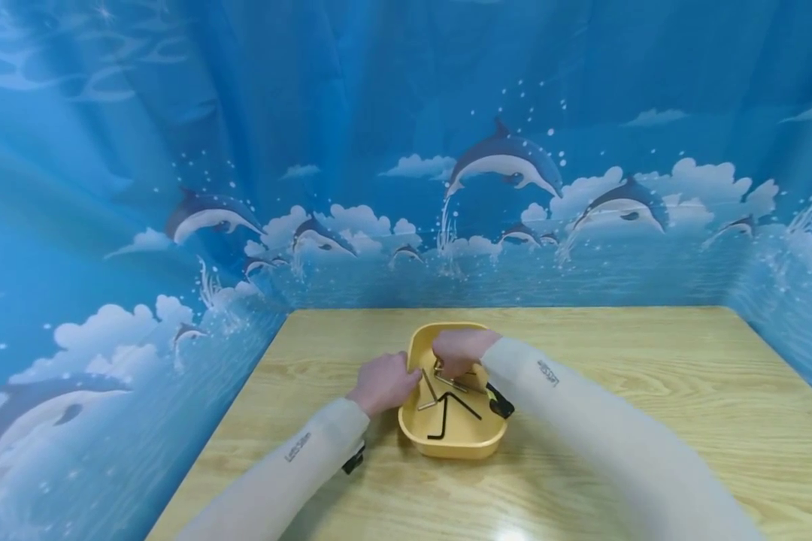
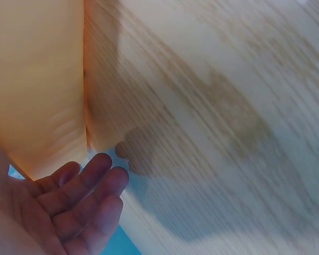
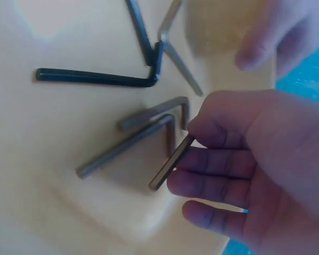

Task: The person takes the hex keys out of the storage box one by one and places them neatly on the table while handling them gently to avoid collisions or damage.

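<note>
A yellow plastic basin (image 1: 453, 449) with rounded corners stands on the table and holds several hex keys. My left hand (image 1: 383, 382) holds its left rim, the thumb over the edge and the fingers outside beside the wall (image 2: 37, 90). Inside the basin, my right hand (image 3: 244, 154) pinches a metal hex key (image 3: 171, 164) between thumb and fingers; part of that key is hidden by the hand. Two grey hex keys (image 3: 125, 149) lie just beside it. Black hex keys (image 1: 444, 417) and a slim silver one (image 1: 430, 387) lie toward the near and left side.
The basin rests on a wood-grain table (image 1: 649, 383). Blue curtains (image 1: 379, 90) printed with dolphins and clouds hang behind the table and along its sides. Dark wrist devices (image 1: 499, 402) show under both pale sleeves (image 1: 582, 421).
</note>
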Demonstrator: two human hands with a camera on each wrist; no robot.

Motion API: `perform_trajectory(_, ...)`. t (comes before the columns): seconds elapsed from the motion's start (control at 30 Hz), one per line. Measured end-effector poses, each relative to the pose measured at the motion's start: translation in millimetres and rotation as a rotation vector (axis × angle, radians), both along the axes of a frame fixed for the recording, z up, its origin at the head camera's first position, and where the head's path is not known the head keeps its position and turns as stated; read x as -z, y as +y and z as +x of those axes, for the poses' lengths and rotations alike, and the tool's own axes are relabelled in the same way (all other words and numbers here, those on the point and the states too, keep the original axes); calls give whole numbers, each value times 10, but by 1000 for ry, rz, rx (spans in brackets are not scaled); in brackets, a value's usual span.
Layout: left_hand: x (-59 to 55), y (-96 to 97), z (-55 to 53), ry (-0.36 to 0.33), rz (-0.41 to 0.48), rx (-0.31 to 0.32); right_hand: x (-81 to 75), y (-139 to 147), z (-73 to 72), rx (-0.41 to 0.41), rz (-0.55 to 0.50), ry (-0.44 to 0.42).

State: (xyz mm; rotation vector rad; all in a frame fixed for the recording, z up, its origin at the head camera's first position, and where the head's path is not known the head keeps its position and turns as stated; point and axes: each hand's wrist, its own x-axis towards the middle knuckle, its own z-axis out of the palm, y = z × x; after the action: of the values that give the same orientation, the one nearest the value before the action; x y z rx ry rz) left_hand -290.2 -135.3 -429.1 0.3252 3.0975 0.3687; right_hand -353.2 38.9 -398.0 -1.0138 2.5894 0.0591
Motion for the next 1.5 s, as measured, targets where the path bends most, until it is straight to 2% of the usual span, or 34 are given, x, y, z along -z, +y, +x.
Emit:
perform_trajectory(0.27, 4, 24, -13, -14, -12, 2, -132, 253, 49, 29, -133, -79)
perform_trajectory(0.6, 6, 22, -25, -19, -5, -8, -412, 567, 156, 33, -230, -72)
perform_trajectory(0.8, 7, 21, -29, -31, -6, -16, -494, 761, 222, 57, -279, -93)
perform_trajectory(0.97, 4, 24, -45, -27, -24, -25, -530, 947, 284, 67, -310, -92)
perform_trajectory(1.17, 4, 30, -58, -28, -14, -41, -535, 1178, 337, 81, -325, -53)
perform_trajectory(1.5, 10, 4, -107, -44, -22, -51, -351, 1431, 379, 208, -331, -44)
